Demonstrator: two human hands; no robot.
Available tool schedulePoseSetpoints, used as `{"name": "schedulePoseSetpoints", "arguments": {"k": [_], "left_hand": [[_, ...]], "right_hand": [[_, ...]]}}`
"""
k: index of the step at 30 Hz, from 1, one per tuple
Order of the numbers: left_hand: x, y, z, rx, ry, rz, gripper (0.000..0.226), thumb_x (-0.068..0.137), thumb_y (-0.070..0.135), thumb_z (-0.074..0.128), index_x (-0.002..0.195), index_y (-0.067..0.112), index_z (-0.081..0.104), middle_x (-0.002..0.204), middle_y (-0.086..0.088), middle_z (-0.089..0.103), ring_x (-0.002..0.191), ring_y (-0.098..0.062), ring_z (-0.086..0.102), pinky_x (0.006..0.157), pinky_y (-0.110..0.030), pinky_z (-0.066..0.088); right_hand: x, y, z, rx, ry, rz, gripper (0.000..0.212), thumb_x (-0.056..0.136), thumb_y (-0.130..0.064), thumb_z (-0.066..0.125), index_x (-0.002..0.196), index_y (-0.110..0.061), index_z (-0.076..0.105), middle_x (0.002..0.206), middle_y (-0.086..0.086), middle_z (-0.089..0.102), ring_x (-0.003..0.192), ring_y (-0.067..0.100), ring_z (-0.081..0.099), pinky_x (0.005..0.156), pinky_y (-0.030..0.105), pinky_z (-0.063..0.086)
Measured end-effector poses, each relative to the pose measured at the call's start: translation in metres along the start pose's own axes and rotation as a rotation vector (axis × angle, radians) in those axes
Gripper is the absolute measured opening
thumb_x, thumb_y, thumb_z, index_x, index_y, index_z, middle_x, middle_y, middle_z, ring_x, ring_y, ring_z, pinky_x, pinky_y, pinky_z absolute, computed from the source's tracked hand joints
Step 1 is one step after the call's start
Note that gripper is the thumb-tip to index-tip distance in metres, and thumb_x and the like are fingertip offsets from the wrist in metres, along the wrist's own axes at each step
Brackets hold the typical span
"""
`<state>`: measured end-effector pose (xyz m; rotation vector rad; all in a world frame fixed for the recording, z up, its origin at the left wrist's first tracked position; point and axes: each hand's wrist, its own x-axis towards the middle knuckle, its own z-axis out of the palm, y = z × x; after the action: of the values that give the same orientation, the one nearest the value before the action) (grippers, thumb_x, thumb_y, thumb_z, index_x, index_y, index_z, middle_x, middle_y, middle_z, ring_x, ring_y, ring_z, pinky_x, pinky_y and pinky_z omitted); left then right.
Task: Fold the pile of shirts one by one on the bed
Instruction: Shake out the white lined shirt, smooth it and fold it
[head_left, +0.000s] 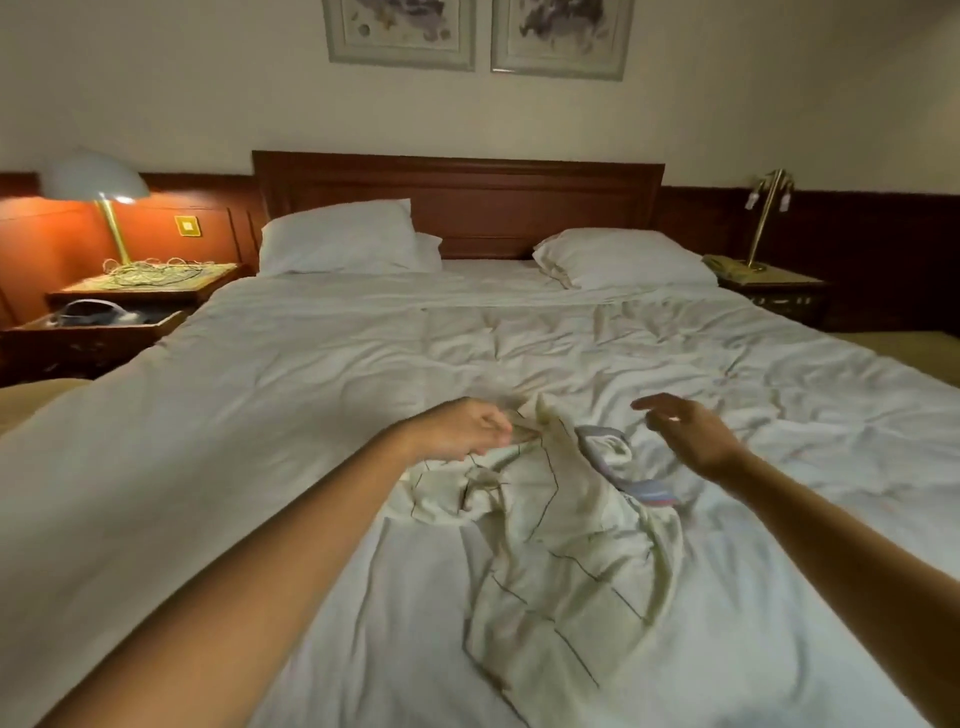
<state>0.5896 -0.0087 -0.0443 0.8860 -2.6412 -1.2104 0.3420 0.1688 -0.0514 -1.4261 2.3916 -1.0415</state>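
A crumpled pale shirt (561, 551) with thin dark check lines lies in a heap on the white bed (291, 395), in the near middle. Its collar has a grey and striped lining (602, 447). My left hand (462, 428) pinches the shirt's far edge with curled fingers, lifting a fold of cloth. My right hand (685, 428) hovers to the right of the collar with fingers spread and relaxed, holding nothing. It is blurred by motion.
Two white pillows (343, 239) (623, 257) lean at the wooden headboard (457, 197). A nightstand with a lit lamp (98, 192) and tangled cables (150, 270) stands at left, another nightstand (774, 291) with a brass lamp at right. The bedcover is wrinkled.
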Motion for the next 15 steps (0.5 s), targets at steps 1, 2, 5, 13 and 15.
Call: {"name": "schedulePoseSetpoints", "arguments": {"k": [1,2,5,13,15], "left_hand": [[-0.002,-0.024,0.004,0.112,0.031,-0.034,0.034,0.096,0.027,0.065,0.129,0.020,0.062,0.133,-0.002,0.062,0.119,-0.017,0.060,0.098,-0.027,0.045],[-0.006,-0.046,0.008,0.196,0.024,-0.062,0.039,0.093,0.023,0.069,0.132,0.020,0.060,0.138,-0.002,0.058,0.123,-0.016,0.056,0.100,-0.024,0.042],[-0.013,-0.097,0.030,0.306,-0.062,-0.028,0.064,0.088,0.023,0.076,0.146,0.021,0.047,0.150,0.001,0.044,0.137,-0.013,0.041,0.104,-0.014,0.030],[-0.007,-0.120,0.064,0.157,0.358,0.076,0.017,0.092,0.012,0.067,0.083,0.017,0.054,0.078,-0.005,0.060,0.071,-0.017,0.052,0.072,-0.034,0.043],[-0.015,-0.109,0.045,0.003,0.373,0.148,0.024,0.093,0.005,0.064,0.081,0.019,0.049,0.069,-0.004,0.047,0.063,-0.014,0.039,0.063,-0.033,0.034]], "right_hand": [[-0.017,-0.002,0.015,0.000,-0.069,-0.057,0.023,0.099,-0.021,0.054,0.117,-0.026,0.068,0.116,0.002,0.069,0.101,0.012,0.065,0.087,0.026,0.047],[-0.034,-0.005,0.032,-0.003,-0.154,-0.104,0.022,0.099,-0.032,0.056,0.118,-0.032,0.066,0.121,-0.006,0.066,0.104,0.003,0.062,0.088,0.019,0.044],[-0.070,-0.010,0.091,-0.093,-0.380,-0.158,0.056,0.087,-0.067,0.054,0.138,-0.045,0.049,0.145,-0.011,0.049,0.134,0.011,0.044,0.108,0.030,0.034],[-0.073,-0.026,0.152,-0.382,-0.285,-0.057,0.033,0.089,-0.047,0.055,0.113,-0.026,0.062,0.120,0.003,0.058,0.116,0.027,0.054,0.096,0.037,0.039],[-0.060,-0.029,0.130,-0.219,-0.255,-0.090,0.014,0.095,-0.031,0.057,0.095,-0.018,0.063,0.096,0.003,0.065,0.093,0.023,0.061,0.074,0.030,0.039]]}}
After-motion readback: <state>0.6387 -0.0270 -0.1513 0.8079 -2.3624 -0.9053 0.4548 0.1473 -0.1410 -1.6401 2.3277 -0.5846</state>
